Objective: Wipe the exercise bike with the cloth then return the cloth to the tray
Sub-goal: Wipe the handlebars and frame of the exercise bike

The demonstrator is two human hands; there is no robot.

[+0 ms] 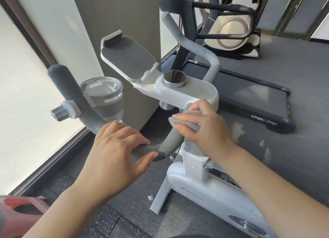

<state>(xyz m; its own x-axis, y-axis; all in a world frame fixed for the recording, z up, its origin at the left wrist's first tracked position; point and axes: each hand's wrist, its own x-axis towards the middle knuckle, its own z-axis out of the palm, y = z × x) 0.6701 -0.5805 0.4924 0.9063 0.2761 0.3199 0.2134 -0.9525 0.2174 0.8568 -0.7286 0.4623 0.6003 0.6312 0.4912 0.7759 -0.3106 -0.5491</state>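
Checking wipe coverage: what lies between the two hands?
Head view: only a short bare stretch of grey padded handlebar, between left hand and right hand with grey cloth.

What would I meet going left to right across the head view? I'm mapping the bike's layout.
Adjustment knob → cup → left hand → round dial → right hand holding the cloth → treadmill.
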